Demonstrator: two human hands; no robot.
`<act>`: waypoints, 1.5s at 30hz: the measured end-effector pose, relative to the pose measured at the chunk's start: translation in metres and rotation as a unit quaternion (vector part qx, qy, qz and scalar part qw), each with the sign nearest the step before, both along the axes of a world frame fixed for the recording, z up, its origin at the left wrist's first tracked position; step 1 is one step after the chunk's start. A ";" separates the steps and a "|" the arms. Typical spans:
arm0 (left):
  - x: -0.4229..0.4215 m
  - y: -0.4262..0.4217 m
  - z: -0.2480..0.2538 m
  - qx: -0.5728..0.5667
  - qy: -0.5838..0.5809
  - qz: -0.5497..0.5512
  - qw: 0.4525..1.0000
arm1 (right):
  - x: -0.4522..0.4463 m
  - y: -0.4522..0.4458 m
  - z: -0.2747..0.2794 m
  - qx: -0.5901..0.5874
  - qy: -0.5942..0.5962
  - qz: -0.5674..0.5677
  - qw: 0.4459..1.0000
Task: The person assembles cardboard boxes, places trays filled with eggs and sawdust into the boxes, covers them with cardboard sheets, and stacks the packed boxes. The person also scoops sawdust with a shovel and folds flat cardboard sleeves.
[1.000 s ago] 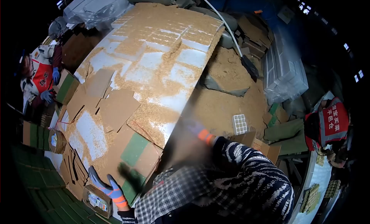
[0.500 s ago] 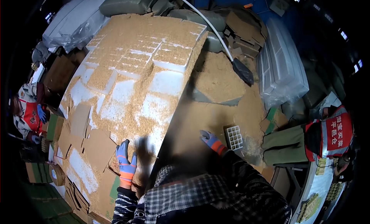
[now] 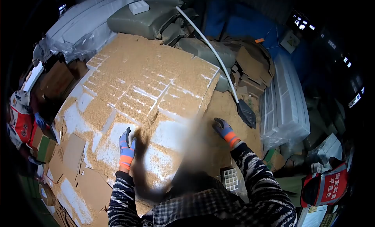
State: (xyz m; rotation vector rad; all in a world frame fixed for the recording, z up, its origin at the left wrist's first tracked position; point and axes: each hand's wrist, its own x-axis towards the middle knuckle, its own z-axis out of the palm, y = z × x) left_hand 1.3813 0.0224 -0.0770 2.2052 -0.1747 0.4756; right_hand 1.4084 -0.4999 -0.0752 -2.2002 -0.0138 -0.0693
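My left hand (image 3: 127, 148), in a blue and orange work glove, reaches over white foam blocks (image 3: 122, 133) strewn with tan, husk-like flakes. Its fingers are stretched out with nothing in them. To the right, my right hand (image 3: 225, 131) wears a matching glove and hovers past the edge of the blocks; its fingers are extended and hold nothing. Beyond both hands, a wide layer of flakes (image 3: 133, 59) covers blocks with white seams. A white tray with square cells (image 3: 230, 179) lies below my right forearm. A blurred dark shape hides part of the area between my hands.
A shovel (image 3: 246, 113) with a long white handle leans at the back right. Wrapped white foam stacks (image 3: 284, 102) stand at right. Filled sacks (image 3: 136, 19) lie at the back, cardboard sheets (image 3: 93, 188) at left. People in red vests stand left (image 3: 23, 123) and right (image 3: 332, 184).
The view has tilted up, showing more of the back. Both my hands are farther forward over the work area, still empty. The person at right appears lower in view.
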 end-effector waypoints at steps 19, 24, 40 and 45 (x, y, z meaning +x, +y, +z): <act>0.611 -0.241 0.000 0.238 -0.001 -0.056 0.970 | 0.552 -0.076 -0.066 -0.289 -0.089 -0.111 0.947; 0.723 -0.334 -0.033 0.266 0.029 -0.073 0.961 | 0.545 -0.071 -0.056 -0.290 -0.073 -0.100 0.949; 0.703 -0.361 -0.069 0.335 -0.033 -0.067 0.939 | 0.500 -0.053 -0.062 -0.376 -0.042 -0.090 0.921; 0.637 -0.331 -0.072 0.292 -0.088 -0.075 0.949 | 0.438 -0.027 -0.071 -0.359 0.011 -0.064 0.931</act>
